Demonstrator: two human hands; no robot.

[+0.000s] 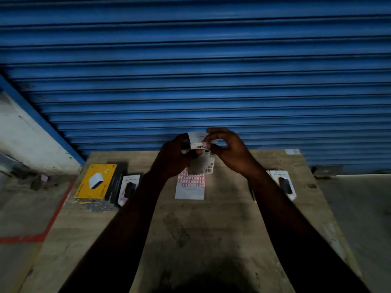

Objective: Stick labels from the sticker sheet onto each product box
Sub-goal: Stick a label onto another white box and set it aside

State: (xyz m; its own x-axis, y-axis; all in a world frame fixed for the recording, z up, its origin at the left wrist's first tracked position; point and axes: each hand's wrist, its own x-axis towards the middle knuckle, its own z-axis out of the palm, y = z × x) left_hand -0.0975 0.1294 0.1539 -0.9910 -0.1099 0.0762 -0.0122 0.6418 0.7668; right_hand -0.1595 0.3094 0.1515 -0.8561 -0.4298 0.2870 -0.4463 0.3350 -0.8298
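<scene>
As hands (175, 159) (230, 153) grip one box (202, 166), perhaps three (95, 182) (129, 187) (284, 183) lie.

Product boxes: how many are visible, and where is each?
4. One held box between left hand and right hand; yellow box far left; white box beside it; second white box at right. More may be hidden at left.

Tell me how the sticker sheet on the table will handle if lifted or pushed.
The sticker sheet looks paper-thin and lies flat on the table, so it would probably flop when lifted. It is likely very light, so a push may slide it easily.
</scene>
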